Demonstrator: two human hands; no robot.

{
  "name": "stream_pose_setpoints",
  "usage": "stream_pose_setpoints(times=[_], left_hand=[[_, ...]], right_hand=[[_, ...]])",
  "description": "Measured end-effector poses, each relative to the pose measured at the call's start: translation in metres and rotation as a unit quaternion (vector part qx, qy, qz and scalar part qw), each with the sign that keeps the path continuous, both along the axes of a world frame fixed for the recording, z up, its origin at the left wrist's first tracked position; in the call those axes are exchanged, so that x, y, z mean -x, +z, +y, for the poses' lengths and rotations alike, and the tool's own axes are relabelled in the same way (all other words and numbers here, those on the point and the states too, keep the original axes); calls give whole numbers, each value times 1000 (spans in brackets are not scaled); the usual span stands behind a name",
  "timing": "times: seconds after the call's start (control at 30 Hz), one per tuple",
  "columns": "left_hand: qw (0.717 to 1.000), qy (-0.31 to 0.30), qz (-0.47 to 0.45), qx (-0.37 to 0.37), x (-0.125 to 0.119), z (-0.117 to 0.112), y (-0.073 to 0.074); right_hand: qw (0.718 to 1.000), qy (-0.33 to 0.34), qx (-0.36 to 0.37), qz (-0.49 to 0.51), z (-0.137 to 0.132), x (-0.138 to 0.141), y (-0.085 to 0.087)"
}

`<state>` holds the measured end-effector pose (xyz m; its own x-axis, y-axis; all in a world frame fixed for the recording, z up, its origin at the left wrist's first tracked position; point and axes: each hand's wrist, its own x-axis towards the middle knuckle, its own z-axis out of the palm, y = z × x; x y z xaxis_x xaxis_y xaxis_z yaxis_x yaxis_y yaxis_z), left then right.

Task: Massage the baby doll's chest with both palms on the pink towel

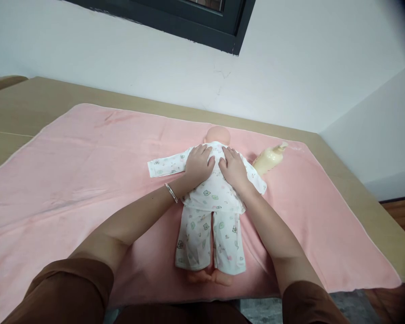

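A baby doll (211, 191) in white printed pyjamas lies on a pink blanket (87, 180), its bald head away from me and its bare feet toward me. No face shows on the head, so the back seems to be up. My left hand (200, 163) lies flat on the left side of the doll's upper back, fingers stretched toward the head. Across from it, my right hand (234, 167) rests the same way on the right side. The thumbs point inward with a narrow strip of cloth between them. A bracelet (171, 192) circles my left wrist.
A cream-coloured pump bottle (270, 158) lies tilted on the blanket, right of the doll's shoulder. The blanket covers most of a wooden table (37, 101). Behind the table stands a white wall (155, 67) with a dark window frame (202, 27).
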<state>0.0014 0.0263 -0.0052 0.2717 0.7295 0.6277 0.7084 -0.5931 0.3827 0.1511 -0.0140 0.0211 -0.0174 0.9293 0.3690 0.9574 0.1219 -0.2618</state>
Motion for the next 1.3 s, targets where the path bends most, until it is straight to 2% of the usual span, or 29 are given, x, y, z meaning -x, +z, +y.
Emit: stream_pose_setpoints(times=[0.1,0.23,0.4,0.53,0.7,0.83,1.0,1.13,1.3], left_hand=[[999,-38,33,1,1,5,3],[997,-60,31,-40,3,3,3],[999,-31,-3,-42,3,-5,-2],[999,-12,-11,-30,3,-4,-4],[999,-27,25,-1,3,4,0],[998,-56,20,-12,3,4,2],[998,-28,-20,-45,4,-3,-1],[998,-2,-31,-48,2,-7,-3],[998,17,-44,-51,0,-7,-3]], right_hand=[[999,43,14,-3,8,-9,0],[997,68,-33,-16,6,-8,-1],[994,-14,-105,5,-8,4,-6],[995,-39,-84,23,-9,4,-5],[998,39,-23,46,7,-10,-6],[993,71,-62,74,8,-13,-11],[989,15,-131,60,-5,-4,-13],[990,-16,-139,32,-10,0,-13],[990,-31,-130,44,-11,2,-10]])
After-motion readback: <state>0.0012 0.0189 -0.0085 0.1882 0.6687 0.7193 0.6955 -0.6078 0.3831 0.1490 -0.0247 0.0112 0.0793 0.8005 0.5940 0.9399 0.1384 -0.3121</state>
